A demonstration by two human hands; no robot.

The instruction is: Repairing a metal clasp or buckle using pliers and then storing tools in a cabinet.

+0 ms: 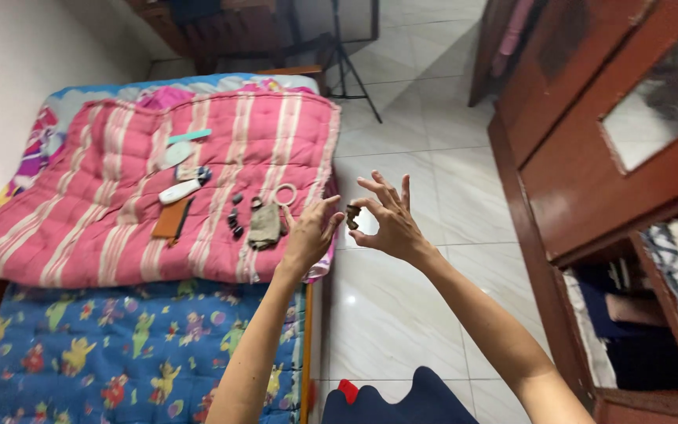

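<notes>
My right hand is raised over the tiled floor and pinches a small dark object between thumb and forefinger, the other fingers spread. My left hand is held up just left of it, fingers apart, fingertips close to the object but not clearly touching it. Below and left, on the pink striped quilt, lie a white remote-like item, a brown flat case, a grey-green cloth piece, a white ring and several small dark bits.
The bed with a blue cartoon-print mattress fills the left, against a white wall. A dark wooden cabinet with folded clothes on its shelves stands right. A tripod stand and a wooden chair are at the back on the tiled floor.
</notes>
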